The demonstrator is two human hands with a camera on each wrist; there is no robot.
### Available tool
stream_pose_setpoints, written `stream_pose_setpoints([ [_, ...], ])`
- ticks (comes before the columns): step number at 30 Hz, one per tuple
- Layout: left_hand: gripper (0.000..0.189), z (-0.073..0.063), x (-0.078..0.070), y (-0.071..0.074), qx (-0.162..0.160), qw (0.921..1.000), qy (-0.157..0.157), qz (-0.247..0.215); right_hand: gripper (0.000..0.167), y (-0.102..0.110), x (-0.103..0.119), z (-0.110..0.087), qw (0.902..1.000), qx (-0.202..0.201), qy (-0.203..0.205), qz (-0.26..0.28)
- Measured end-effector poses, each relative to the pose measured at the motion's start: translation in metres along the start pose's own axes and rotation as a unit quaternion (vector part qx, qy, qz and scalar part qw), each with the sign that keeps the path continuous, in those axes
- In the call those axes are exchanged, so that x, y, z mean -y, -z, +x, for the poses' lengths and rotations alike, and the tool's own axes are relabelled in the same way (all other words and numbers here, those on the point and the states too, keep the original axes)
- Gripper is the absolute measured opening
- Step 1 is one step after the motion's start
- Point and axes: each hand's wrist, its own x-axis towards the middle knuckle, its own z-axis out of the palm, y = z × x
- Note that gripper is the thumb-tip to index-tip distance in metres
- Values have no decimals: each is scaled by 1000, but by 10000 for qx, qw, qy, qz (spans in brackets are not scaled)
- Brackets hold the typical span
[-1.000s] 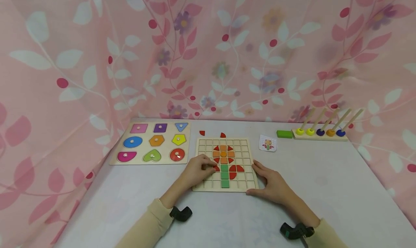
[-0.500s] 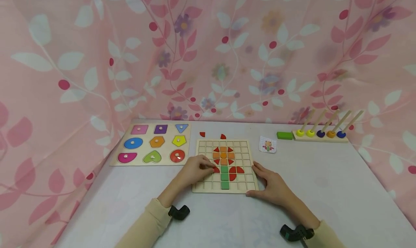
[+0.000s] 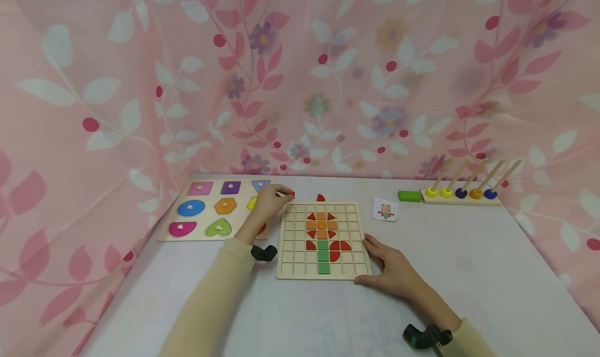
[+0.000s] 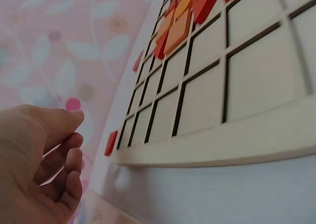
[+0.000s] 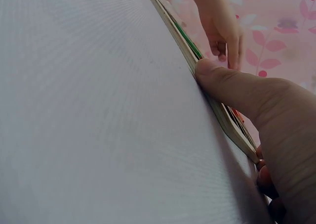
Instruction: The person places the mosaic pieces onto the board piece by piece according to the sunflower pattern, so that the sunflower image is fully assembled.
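A square wooden grid board (image 3: 291,254) lies in front of me, with orange, red and green pieces forming a flower. My left hand (image 3: 266,205) is beyond the board's far left corner, fingertips right by a red quarter-circle piece (image 3: 292,194). In the left wrist view its fingers are loosely curled with nothing between them, and that red piece (image 4: 111,143) lies a little apart at the board's corner. My right hand (image 3: 392,266) holds the board's near right corner, thumb on the front edge and fingers along the right side.
Another red piece (image 3: 321,198) lies behind the board. At left is a shape puzzle board (image 3: 199,233) with knobbed pieces. To the right are a pattern card (image 3: 385,209), a green block (image 3: 410,196) and a peg stand (image 3: 461,201) with beads. A floral curtain hangs behind.
My left hand has left the red piece on the board's left side and moved up and away to the loose red piece at the far left corner. The right hand stays put.
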Motion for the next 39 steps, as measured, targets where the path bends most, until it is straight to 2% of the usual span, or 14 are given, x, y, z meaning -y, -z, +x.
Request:
stream_pose_setpoints([
  [3, 26, 10, 7, 0, -114, 9997, 214, -69, 108, 0, 0, 0, 10000, 6, 22, -5],
  [8, 37, 21, 18, -8, -116, 9980, 616, -127, 108, 0, -1, 1, 10000, -44, 81, 3],
  [12, 40, 25, 24, -12, -189, 9971, 738, -11, 108, 0, -1, 2, 10000, -28, 71, 16],
  [19, 41, 23, 28, -15, -128, 9975, 547, 434, 108, 1, -1, 0, 9999, -44, 87, -39],
  [26, 45, 29, 18, -23, -242, 9933, 643, 934, 108, 1, -3, 0, 10000, -1, 21, 7],
  [30, 39, 34, 12, -30, -203, 9898, 635, 1260, 108, 1, -3, 0, 9999, -15, 57, 88],
  [34, 31, 40, 11, -33, 52, 9916, 417, 1227, 107, 1, -3, 0, 9999, -16, 63, 91],
  [39, 35, 44, 16, -30, 442, 9939, 128, 999, 107, 1, -3, -1, 10000, -11, 18, 32],
])
